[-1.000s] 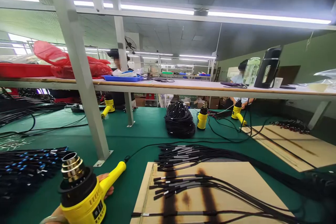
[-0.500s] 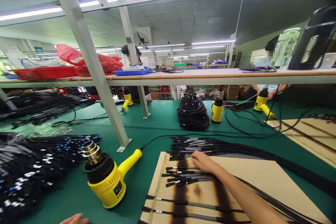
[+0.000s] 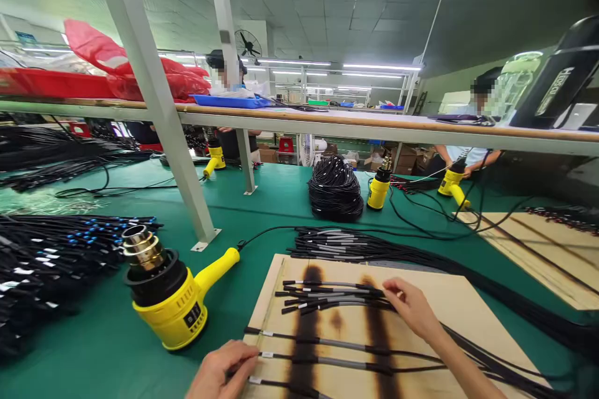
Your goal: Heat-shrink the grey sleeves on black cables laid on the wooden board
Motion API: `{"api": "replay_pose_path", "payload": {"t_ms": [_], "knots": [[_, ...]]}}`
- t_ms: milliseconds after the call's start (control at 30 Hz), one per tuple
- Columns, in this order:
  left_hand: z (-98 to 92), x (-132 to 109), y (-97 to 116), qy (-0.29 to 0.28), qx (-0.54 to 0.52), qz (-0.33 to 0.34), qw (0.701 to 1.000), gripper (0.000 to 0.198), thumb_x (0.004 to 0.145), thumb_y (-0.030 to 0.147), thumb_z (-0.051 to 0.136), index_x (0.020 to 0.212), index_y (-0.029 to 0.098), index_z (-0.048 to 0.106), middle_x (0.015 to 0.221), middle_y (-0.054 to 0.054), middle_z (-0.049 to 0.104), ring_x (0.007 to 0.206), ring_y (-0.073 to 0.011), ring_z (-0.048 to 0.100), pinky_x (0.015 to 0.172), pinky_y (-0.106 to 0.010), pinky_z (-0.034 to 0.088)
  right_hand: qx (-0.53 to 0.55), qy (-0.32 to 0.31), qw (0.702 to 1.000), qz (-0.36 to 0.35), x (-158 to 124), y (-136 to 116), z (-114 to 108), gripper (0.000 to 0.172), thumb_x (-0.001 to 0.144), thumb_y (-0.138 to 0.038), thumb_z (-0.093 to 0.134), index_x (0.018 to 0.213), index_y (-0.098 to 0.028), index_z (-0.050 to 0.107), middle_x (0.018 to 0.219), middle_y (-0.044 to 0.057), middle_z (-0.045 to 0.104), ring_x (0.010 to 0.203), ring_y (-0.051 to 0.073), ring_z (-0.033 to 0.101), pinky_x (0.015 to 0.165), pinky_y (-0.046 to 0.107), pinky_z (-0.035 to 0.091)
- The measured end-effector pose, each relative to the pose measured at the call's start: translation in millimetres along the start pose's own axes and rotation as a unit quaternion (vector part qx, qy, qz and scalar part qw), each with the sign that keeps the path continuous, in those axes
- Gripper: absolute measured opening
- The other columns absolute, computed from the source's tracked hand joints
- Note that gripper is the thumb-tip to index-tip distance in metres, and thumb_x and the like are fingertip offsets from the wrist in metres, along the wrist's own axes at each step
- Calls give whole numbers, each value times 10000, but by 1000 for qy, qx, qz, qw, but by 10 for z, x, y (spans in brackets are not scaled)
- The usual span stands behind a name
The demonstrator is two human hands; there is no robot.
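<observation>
My left hand (image 3: 219, 371) rests at the near left corner of a scorched wooden board (image 3: 449, 308), its fingers pinched on the end of a black cable (image 3: 290, 388) with a white label. My right hand (image 3: 409, 308) lies over a small bunch of black cables with grey sleeves (image 3: 322, 296) in the middle of the board, fingers curled onto them. A yellow heat gun (image 3: 171, 296) stands on the green table (image 3: 266, 199) left of the board, nozzle up, with no hand on it.
A big bundle of black cables with blue tips (image 3: 56, 262) lies at the left. More cables (image 3: 355, 243) run behind the board. A coil of black cable (image 3: 334, 190) and other yellow heat guns (image 3: 378, 187) stand further back. A slanted shelf post (image 3: 159, 106) rises nearby. Two people work opposite.
My left hand has let go of the heat gun and moved onto a cable at the board's near edge. My right hand came in onto the board's cables and then drew back toward me.
</observation>
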State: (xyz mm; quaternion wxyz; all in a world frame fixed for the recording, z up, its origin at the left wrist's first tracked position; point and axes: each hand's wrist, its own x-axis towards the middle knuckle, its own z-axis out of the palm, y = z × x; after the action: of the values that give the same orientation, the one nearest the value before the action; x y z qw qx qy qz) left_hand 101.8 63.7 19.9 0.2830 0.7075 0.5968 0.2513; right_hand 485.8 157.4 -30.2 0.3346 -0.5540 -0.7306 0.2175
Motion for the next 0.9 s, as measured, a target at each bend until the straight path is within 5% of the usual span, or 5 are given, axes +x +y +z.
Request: {"api": "replay_pose_path", "payload": {"t_ms": [133, 233, 467, 733, 900], "knots": [[251, 435, 240, -45, 79, 153, 984, 313, 882, 236, 336, 841, 195, 644, 814, -63, 644, 805, -187, 564, 724, -292, 451, -12, 14, 1000, 1, -392, 183, -63, 214, 844, -293, 398, 802, -187, 580, 782, 61, 631, 735, 198, 585, 661, 307, 467], [457, 666, 333, -62, 137, 197, 969, 339, 873, 151, 307, 866, 187, 643, 835, -79, 628, 827, -192, 548, 731, -303, 444, -37, 32, 998, -33, -485, 262, 53, 204, 853, -238, 390, 886, -184, 584, 923, 93, 626, 883, 217, 569, 804, 352, 450], [636, 959, 348, -60, 292, 164, 940, 292, 791, 73, 373, 968, 176, 582, 1015, -97, 565, 928, -234, 519, 775, -371, 436, -103, -3, 994, -25, -416, 259, 157, 210, 813, -151, 398, 923, -161, 578, 869, 96, 578, 858, 234, 534, 759, 376, 439], [655, 1115, 339, -38, 304, 158, 939, 243, 792, 94, 397, 944, 181, 566, 1038, -82, 551, 987, -235, 502, 842, -377, 432, -102, -38, 994, -4, -408, 105, 128, 180, 757, -65, 389, 798, -170, 529, 836, 62, 553, 823, 216, 515, 729, 357, 399], [674, 1160, 307, -46, 296, 162, 940, 270, 777, 63, 400, 975, 158, 557, 1051, -99, 567, 1017, -252, 511, 868, -399, 431, -93, -38, 995, -4, -416, -52, 129, 319, 729, -10, 380, 931, -183, 556, 917, 65, 556, 907, 215, 508, 778, 349, 394]]}}
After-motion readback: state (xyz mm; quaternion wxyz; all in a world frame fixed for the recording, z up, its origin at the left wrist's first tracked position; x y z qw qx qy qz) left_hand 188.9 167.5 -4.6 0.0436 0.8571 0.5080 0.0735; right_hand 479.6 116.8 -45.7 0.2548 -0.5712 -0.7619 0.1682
